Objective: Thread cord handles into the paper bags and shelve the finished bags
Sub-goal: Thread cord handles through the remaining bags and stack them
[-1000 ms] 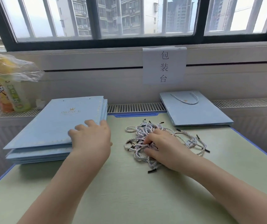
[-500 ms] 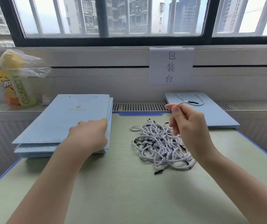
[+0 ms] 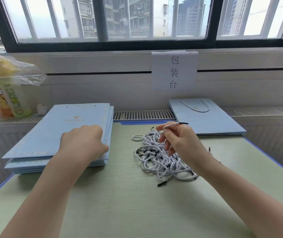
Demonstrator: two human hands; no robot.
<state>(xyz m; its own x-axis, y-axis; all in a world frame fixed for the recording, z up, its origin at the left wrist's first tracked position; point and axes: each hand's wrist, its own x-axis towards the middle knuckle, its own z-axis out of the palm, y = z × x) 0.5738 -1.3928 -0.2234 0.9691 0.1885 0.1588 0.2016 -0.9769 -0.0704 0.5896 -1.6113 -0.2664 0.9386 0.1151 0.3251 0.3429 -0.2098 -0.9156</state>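
- Left hand (image 3: 84, 143): I read it as resting on the near right corner of the stack of flat pale-blue paper bags (image 3: 55, 134), fingers curled over the stack's edge; whether it has separated the top bag I cannot tell.
- Right hand (image 3: 180, 143): it pinches one white-and-blue twisted cord with a black tip (image 3: 175, 124) above the heap of loose twisted cords (image 3: 161, 162) on the green tabletop (image 3: 137, 203).
- Progress, as I judge it: one pale-blue bag with a cord handle fitted (image 3: 204, 117) lies far right by the radiator grille (image 3: 144, 115); the left stack shows empty punched holes, so most threading remains.
- Hidden: no shelf is in view; the bag count in either pile is unclear; the held cord's far end is lost behind the fingers.
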